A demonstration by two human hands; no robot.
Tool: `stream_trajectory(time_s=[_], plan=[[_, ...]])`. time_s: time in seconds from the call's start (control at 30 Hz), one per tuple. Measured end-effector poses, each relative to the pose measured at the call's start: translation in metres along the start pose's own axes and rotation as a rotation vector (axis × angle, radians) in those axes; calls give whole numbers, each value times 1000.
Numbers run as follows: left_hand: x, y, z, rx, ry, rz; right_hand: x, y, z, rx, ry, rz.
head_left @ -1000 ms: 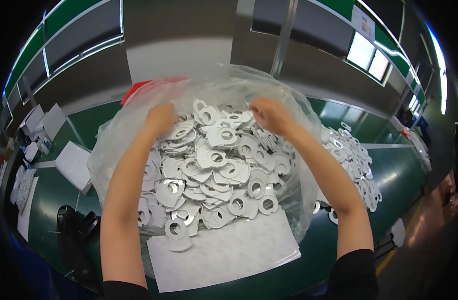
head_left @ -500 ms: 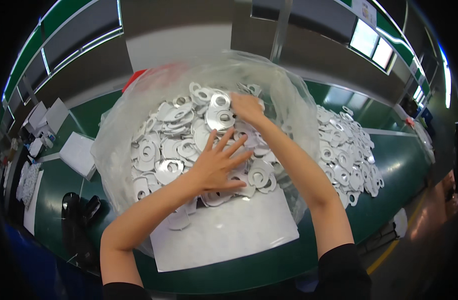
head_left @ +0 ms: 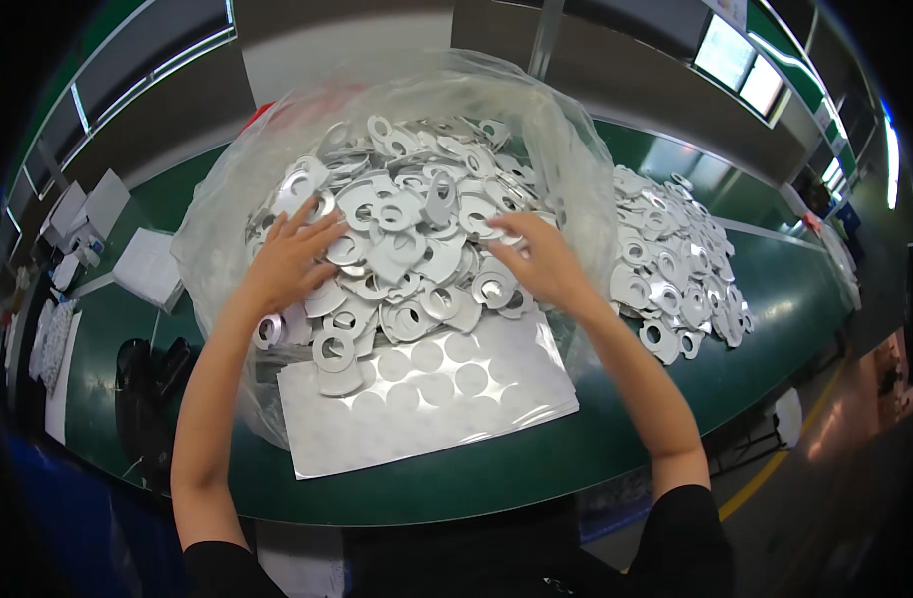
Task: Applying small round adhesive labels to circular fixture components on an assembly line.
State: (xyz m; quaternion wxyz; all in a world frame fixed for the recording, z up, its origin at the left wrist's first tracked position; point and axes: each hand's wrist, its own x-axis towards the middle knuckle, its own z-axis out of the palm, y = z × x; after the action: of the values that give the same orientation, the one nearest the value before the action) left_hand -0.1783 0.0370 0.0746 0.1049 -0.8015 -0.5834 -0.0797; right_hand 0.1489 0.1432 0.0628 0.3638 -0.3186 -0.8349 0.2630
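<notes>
A big heap of flat silvery-white metal pieces with round holes [head_left: 401,249] fills an open clear plastic bag [head_left: 217,219]. On the heap's left side my left hand [head_left: 289,261] rests with its fingers spread over the pieces. My right hand [head_left: 544,263] is at the heap's right side, thumb and fingers apart, fingertips touching pieces. I see no piece gripped in either hand. In front of the heap lies a stack of white sheets [head_left: 436,434] marked with rows of round shapes. One piece [head_left: 337,361] overlaps the sheets' left part.
A second pile of similar metal pieces [head_left: 675,269] lies to the right on the green table [head_left: 396,503]. At the left are a white packet [head_left: 149,267] and a black object [head_left: 137,399]. A grey partition [head_left: 357,65] stands behind.
My left hand has moved left from the heap's middle, and my right hand has come nearer from its far side. Pieces have shifted, uncovering round shapes on the sheet. The view has tilted downward.
</notes>
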Motion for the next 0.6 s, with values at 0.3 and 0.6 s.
stream_trajectory(time_s=[0.3,0.6], plan=[[-2,169,26,-235,144,-51,-75,18,11,43,1,211],[20,151,55,-359,44,234,-97,36,-3,199,105,192]])
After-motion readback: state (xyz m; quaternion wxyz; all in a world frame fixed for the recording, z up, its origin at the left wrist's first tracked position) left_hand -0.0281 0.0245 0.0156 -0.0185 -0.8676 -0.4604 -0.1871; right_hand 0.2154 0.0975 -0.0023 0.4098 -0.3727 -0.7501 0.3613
